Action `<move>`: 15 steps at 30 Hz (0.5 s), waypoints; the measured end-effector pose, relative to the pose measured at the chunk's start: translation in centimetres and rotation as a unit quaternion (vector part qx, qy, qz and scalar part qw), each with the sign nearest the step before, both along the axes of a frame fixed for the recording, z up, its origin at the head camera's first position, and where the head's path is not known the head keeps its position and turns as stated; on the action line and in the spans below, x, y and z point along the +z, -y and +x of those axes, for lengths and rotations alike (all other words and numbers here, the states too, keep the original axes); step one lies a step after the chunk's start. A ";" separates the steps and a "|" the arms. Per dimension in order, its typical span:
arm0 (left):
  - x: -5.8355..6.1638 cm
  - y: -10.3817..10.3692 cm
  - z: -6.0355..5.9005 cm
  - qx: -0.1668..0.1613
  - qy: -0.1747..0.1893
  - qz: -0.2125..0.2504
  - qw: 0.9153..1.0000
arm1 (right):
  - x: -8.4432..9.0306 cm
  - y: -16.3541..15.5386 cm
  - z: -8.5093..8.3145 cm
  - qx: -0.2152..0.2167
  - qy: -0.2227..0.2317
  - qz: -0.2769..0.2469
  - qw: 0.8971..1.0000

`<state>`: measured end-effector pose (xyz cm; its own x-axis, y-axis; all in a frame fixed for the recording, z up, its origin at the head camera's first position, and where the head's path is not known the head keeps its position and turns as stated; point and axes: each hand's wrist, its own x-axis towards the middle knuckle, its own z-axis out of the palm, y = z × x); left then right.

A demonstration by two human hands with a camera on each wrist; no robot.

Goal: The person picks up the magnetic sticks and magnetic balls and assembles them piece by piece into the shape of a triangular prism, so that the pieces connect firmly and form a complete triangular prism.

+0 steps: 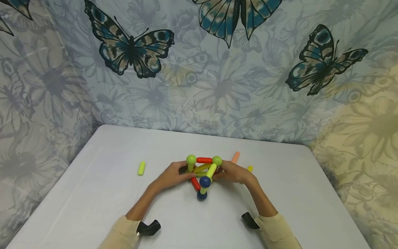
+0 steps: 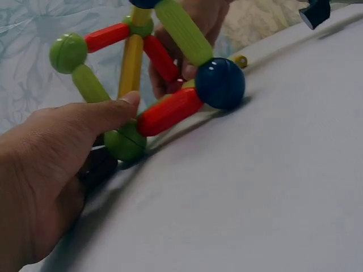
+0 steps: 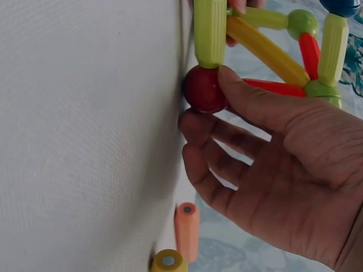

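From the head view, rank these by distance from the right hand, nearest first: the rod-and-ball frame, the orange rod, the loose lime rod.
1. The rod-and-ball frame: the right hand touches it, in the middle of the table.
2. The orange rod: just behind that hand, toward the wall.
3. The loose lime rod: far off on the other side, beyond the left hand.

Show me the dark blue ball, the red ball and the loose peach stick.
dark blue ball (image 2: 220,83), left wrist view, middle of its glossy face
red ball (image 3: 203,90), right wrist view, its centre
peach stick (image 3: 186,231), right wrist view, mid-shaft
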<state>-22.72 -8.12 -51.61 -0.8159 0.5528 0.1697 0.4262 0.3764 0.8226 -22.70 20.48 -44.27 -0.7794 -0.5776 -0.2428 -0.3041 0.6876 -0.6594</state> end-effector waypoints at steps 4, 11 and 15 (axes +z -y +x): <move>2.1 2.0 -0.3 0.002 0.003 -0.043 0.999 | 0.0 -0.2 0.1 0.004 -0.004 0.000 1.000; 6.3 8.6 0.1 0.208 -0.092 -0.269 0.936 | 0.2 0.0 0.1 0.002 -0.005 0.006 1.000; 7.3 11.3 0.4 0.162 0.008 -0.341 0.926 | 0.2 0.1 0.2 -0.005 -0.001 0.012 1.000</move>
<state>-22.35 -19.42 -44.29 -0.9569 0.2528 -0.1429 0.1899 0.9169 0.3510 -22.54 20.42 -44.03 -0.7861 -0.5632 -0.2546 -0.2981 0.7064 -0.6420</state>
